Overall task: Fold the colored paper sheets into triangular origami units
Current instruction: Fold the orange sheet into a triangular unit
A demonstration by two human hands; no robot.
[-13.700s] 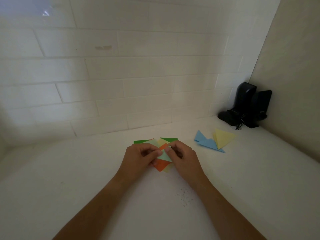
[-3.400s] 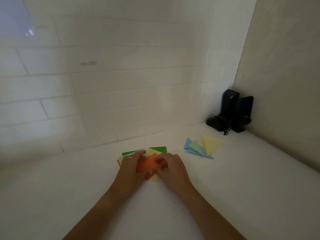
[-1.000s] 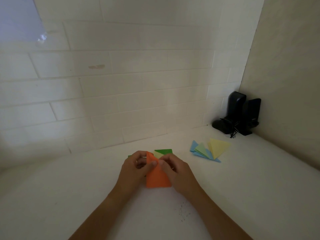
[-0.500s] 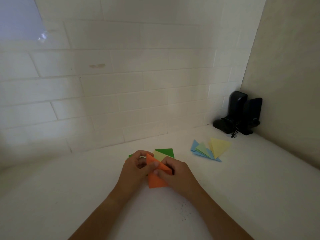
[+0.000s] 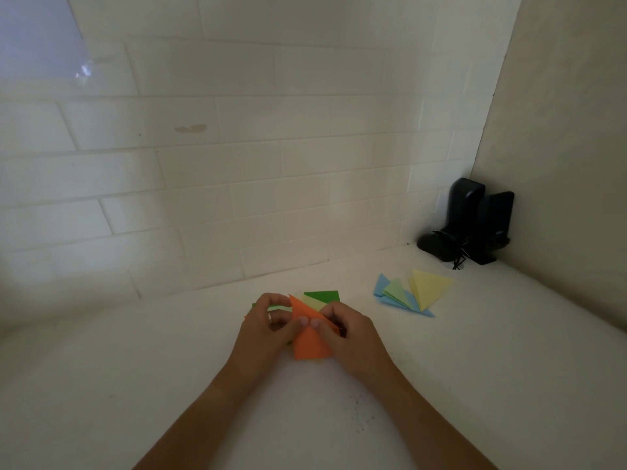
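An orange sheet [image 5: 310, 337] is being folded near the middle of the white worktop [image 5: 475, 368], a little toward its back edge. It is held between both hands. By the left hand [image 5: 268, 329] its left side is pinched, thumb against curled fingers; by the right hand [image 5: 349, 337] its right side is pinched in the same way, so each grip is closed on the paper and neither is released. The two thumb tips are brought almost together over the middle of the sheet. An upper flap is seen turned down at a slant, with a point standing up toward the back wall, while the lower part lies flat and bare toward the front edge.

Beneath and behind the hands, a small pile of unfolded sheets [image 5: 322, 297] is left on the worktop; dark green and pale yellow corners can be made out. Toward the right back corner, well apart from the hands, a fan of finished triangles [image 5: 412, 293] in blue, light green and yellow is laid, and behind it two black speakers [image 5: 475, 225] are stood in the corner.

The step in hand is judged to be an early diagonal fold on the orange sheet, the triangle not yet formed. For the next move, the slanted edge would need to be lined up and pressed flat along its whole length, one hand being kept down so that the paper is not allowed to slip. Whether the crease is already set cannot be told.
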